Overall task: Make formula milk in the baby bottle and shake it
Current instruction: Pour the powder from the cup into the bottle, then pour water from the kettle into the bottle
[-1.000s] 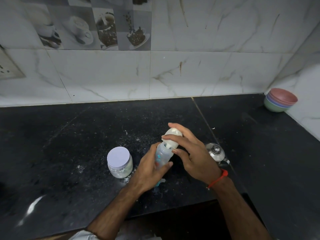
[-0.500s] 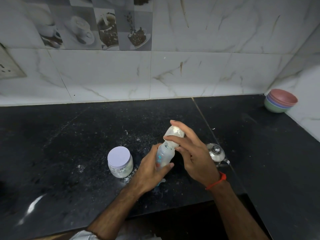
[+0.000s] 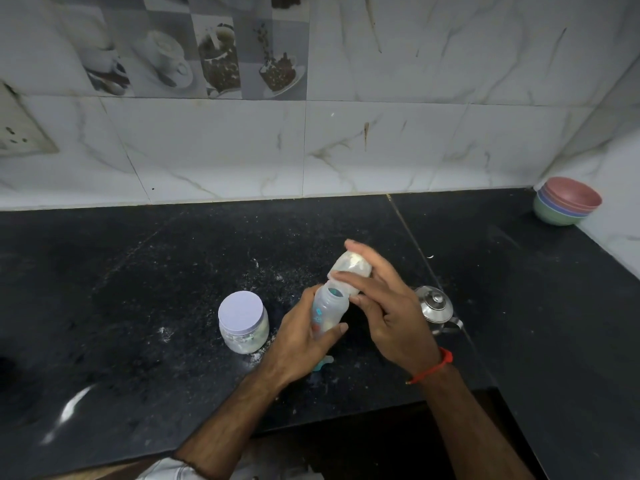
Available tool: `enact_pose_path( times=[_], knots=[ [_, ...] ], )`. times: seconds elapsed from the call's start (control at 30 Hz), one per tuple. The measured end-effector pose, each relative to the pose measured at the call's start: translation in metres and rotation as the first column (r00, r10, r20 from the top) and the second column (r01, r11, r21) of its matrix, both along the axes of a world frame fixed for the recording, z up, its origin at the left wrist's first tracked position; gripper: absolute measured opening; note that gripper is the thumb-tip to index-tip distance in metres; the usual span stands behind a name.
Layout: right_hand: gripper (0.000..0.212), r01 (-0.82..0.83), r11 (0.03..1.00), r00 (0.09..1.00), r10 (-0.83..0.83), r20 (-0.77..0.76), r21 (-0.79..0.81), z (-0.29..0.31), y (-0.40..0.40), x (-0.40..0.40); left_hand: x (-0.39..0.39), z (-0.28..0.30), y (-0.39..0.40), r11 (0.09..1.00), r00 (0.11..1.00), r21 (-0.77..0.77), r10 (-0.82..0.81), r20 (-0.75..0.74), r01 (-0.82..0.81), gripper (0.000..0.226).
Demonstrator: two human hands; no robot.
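Black speckled worktop (image 3: 138, 289) – white marble-veined wall tiles (image 3: 415, 150); pale lilac jar lid (image 3: 241, 311); pink, blue, green bowls (image 3: 566, 200) – red wrist thread (image 3: 437, 367).

One bottle (image 3: 328, 310) was in view, with one cap (image 3: 350, 268) at its top. One jar (image 3: 243, 322) with a white lid stood on the one black bench (image 3: 138, 271). One steel pot (image 3: 435, 308) with a knobbed lid stood there too. Bowls (image 3: 568, 201) sat nested in one stack in the far corner; about four rims showed, pink on top and green at the bottom, though the exact count was hard to tell. Two hands were present, one left hand (image 3: 301, 337) and one right hand (image 3: 391, 306). One red band (image 3: 433, 367) circled the right wrist. One small teal piece (image 3: 322, 362) lay on the bench.
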State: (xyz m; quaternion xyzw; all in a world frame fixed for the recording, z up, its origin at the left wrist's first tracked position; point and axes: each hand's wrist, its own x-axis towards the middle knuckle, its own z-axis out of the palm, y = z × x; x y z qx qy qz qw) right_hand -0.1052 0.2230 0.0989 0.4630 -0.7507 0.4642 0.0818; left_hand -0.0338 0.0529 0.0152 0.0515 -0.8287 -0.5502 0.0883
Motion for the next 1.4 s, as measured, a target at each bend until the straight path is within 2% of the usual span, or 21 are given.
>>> enact_pose_path(
  times=[0.07,0.17,0.23,0.3,0.4,0.5,0.63,0.77,0.9,1.0,1.27,1.4],
  knots=[
    [0.050,-0.050,0.997,0.996,0.045,0.073,0.061,-0.002,0.001,-0.001,0.000,-0.001,0.000,1.000,1.000,-0.004,-0.007,0.006,0.007,0.063],
    [0.050,-0.030,0.999,0.979,0.031,0.200,-0.012,-0.005,0.000,-0.003,0.001,-0.002,0.000,1.000,1.000,-0.006,-0.012,0.007,0.012,0.066],
    [0.049,-0.030,0.987,0.910,0.093,0.404,-0.159,-0.009,-0.002,-0.003,0.001,-0.003,0.000,1.000,1.000,-0.001,0.005,-0.002,-0.005,0.066],
    [0.050,0.044,0.954,0.819,0.136,0.558,-0.297,-0.016,-0.003,-0.002,0.001,-0.003,-0.002,1.000,0.999,0.003,0.030,-0.017,-0.030,0.064],
    [0.047,0.193,0.914,0.700,0.126,0.703,-0.356,-0.027,-0.004,-0.003,0.005,-0.004,-0.006,0.998,0.998,0.005,0.057,-0.027,-0.057,0.063],
    [0.052,0.269,0.904,0.623,0.100,0.776,-0.333,-0.041,-0.007,-0.004,0.010,-0.007,-0.011,0.992,0.991,0.016,0.123,-0.062,-0.122,0.062],
    [0.058,0.325,0.917,0.598,-0.010,0.802,-0.231,-0.069,-0.014,-0.008,0.016,-0.009,-0.018,0.977,0.969,0.047,0.214,-0.121,-0.210,0.065],
    [0.054,0.240,0.970,0.624,-0.133,0.770,-0.027,-0.098,-0.025,-0.019,0.022,-0.004,-0.023,0.962,0.955,0.115,0.262,-0.141,-0.247,0.060],
    [0.050,0.113,0.979,0.754,-0.197,0.627,0.171,-0.121,-0.040,-0.026,0.031,-0.001,-0.030,0.973,0.960,0.121,0.217,-0.177,-0.198,0.056],
    [0.051,0.099,0.947,0.831,-0.248,0.497,0.306,-0.133,-0.054,-0.029,0.038,-0.001,-0.034,0.975,0.964,0.121,0.204,-0.172,-0.185,0.059],
    [0.051,0.017,0.865,0.818,-0.300,0.491,0.501,-0.144,-0.072,-0.030,0.046,0.004,-0.041,0.977,0.936,0.015,0.209,-0.283,-0.213,0.050],
    [0.081,0.002,0.864,0.791,-0.310,0.528,0.503,-0.142,-0.072,-0.030,0.047,0.001,-0.043,0.980,0.950,0.013,0.197,-0.244,-0.200,0.053]
  ],
)
